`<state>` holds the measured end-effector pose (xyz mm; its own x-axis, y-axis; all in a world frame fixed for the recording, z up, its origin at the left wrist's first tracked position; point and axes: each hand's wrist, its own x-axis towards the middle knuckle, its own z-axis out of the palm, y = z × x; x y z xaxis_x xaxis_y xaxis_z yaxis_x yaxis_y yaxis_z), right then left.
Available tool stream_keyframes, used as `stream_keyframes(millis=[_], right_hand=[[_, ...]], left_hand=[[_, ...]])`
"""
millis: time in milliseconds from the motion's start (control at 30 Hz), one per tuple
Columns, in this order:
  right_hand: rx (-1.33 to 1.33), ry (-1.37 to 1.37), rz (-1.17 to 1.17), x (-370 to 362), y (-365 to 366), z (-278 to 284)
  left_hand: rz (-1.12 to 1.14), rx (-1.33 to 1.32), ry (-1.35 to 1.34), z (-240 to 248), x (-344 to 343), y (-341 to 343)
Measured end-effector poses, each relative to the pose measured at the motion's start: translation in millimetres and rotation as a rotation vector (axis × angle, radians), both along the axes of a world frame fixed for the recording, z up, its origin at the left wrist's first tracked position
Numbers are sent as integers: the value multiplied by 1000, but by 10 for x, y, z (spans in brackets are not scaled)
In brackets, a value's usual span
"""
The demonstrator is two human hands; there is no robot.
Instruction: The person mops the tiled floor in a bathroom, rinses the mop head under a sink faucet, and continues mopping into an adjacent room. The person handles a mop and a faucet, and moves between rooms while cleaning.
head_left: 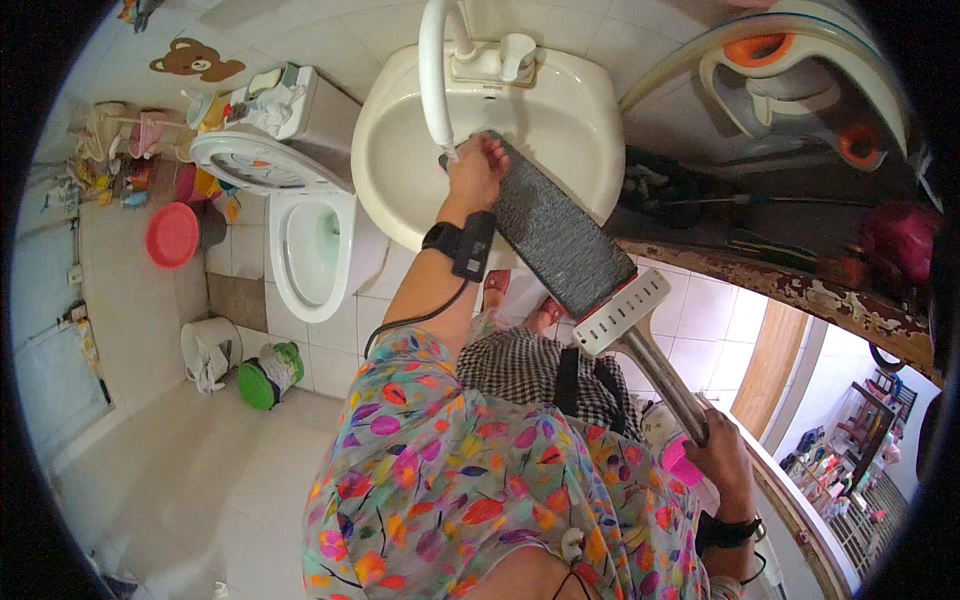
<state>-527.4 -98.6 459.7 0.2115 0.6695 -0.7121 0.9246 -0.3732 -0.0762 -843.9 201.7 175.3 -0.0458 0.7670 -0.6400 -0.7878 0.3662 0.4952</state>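
A flat mop with a wet dark-grey pad [565,225] slants from the white sink [390,160] down to the right. Its white slotted end piece [622,312] joins a metal pole [665,385]. My right hand [722,455] is closed around that pole at the lower right. Under the white curved tap [434,80], my left hand [478,172] has its fingers curled at the pad's upper end, on its left edge. The tap's spout ends right at this hand. How much of the pad lies in those fingers is partly hidden.
Left of the sink stands a toilet [318,245] with its lid up. A pink basin [172,235], a white bin [210,352] and a green container [268,378] are farther left. A worn-edged dark counter [770,285] runs along the right, near a doorway.
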Motion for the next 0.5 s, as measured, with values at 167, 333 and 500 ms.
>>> stream_keyframes(millis=[167, 333, 500], right_hand=[[-64, -48, -41, -3, -29, 35], [-32, -7, -20, -63, -35, 40], [-105, 31, -92, -170, 31, 18]], left_hand=[[-16, -67, 7, -430, -296, -262], [-767, 357, 1322, -470, -313, -307], [-1164, 451, 1706, -214, -220, -415]])
